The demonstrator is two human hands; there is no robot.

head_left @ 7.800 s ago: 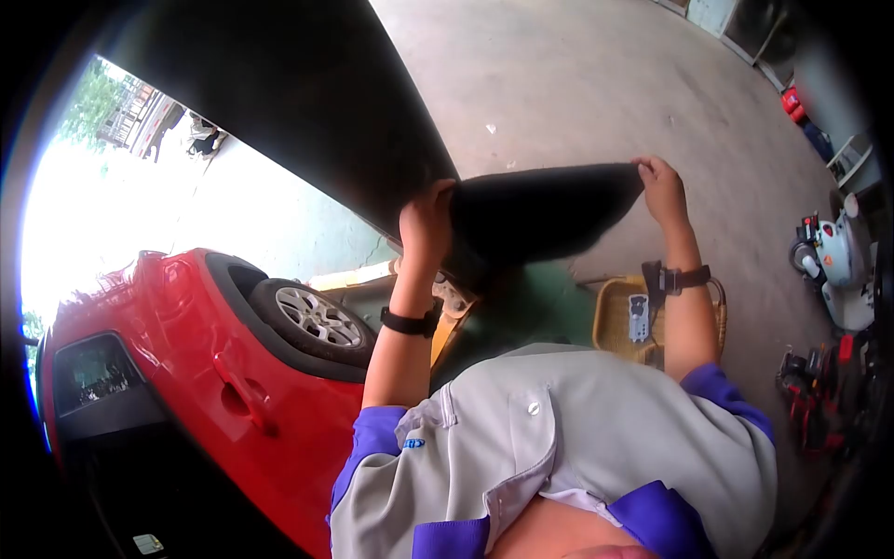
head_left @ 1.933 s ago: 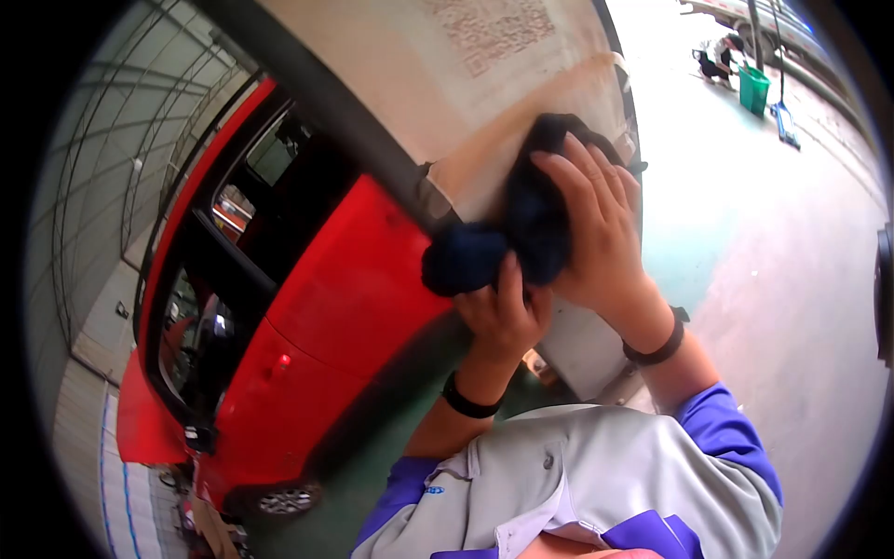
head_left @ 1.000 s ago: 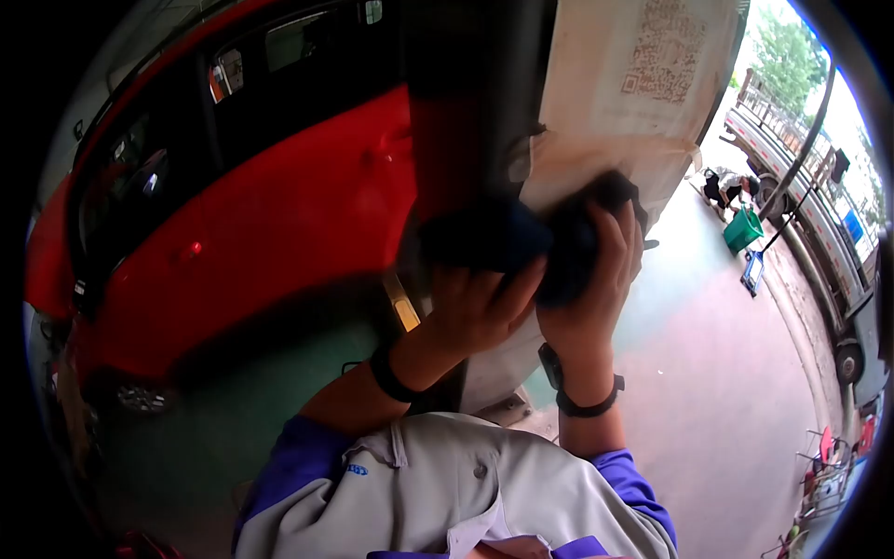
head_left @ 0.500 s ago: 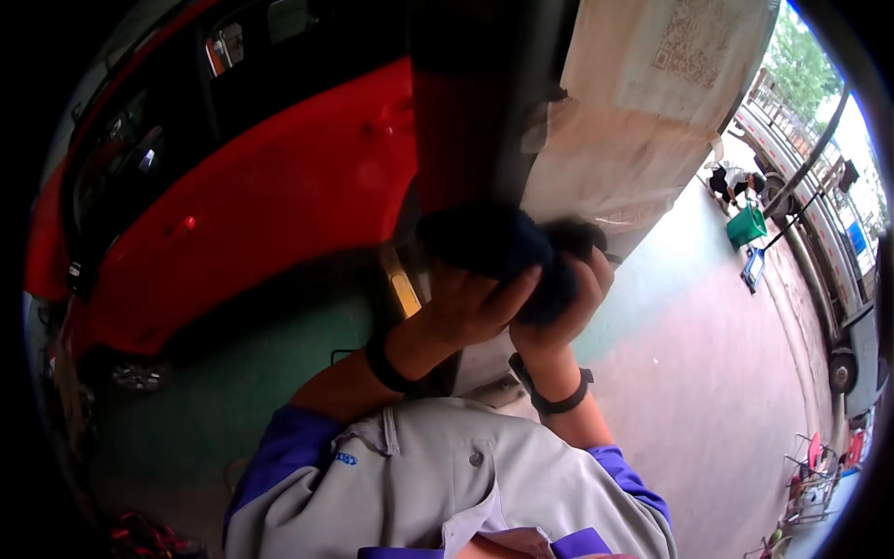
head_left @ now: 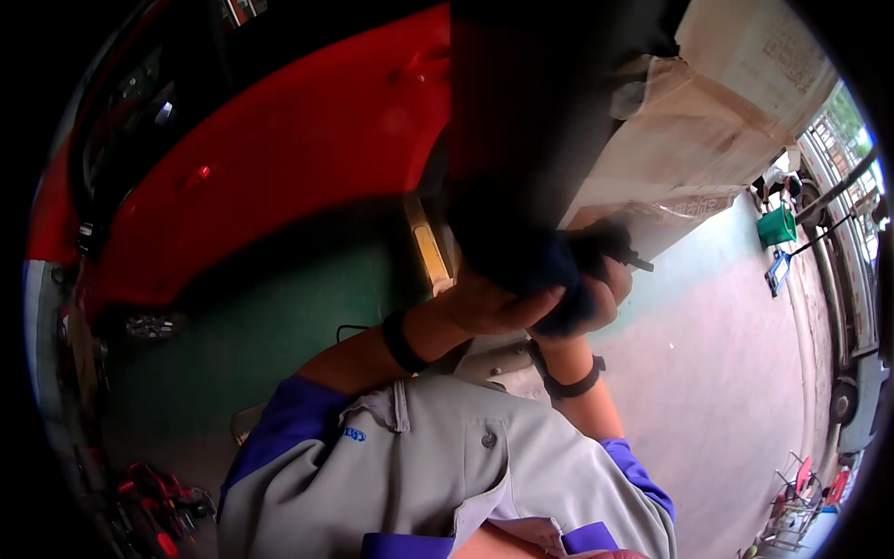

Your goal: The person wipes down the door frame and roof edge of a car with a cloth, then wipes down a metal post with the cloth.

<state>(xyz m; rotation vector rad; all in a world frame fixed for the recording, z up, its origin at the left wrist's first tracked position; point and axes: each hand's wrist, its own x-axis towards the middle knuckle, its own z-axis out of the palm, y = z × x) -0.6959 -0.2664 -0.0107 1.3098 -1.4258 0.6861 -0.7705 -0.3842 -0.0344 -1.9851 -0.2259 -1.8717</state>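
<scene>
Both hands are together at the centre of the scene, and everything here is clocked from them. The left hand (head_left: 486, 306) has its grip closed on dark blue cloth (head_left: 537, 265), thumb lying across the front. The right hand (head_left: 596, 307), just beside it, has its fingers curled round the same dark bundle; whether that's one piece or two, I can't tell. The cloth sits right at the lower end of a dark slab (head_left: 526, 112) running up to twelve o'clock, dark on dark, so the exact contact is lost in shadow.

Up between one and two, pale cardboard (head_left: 670, 168) with brown tape lies alongside the slab. Over at ten, a red car (head_left: 307, 121) fills the left side, and a yellow bar (head_left: 430, 256) slants near the left hand, between nine and ten.

Well off between two and three: a green bucket (head_left: 776, 226), another person (head_left: 776, 182) partly visible behind it, and a blue dustpan (head_left: 779, 273) at three. Down at eight, red-and-black equipment (head_left: 160, 511) lies on the floor (head_left: 708, 401). Black bands circle both wrists, the left one (head_left: 402, 342) higher in view than the right one (head_left: 575, 382).
</scene>
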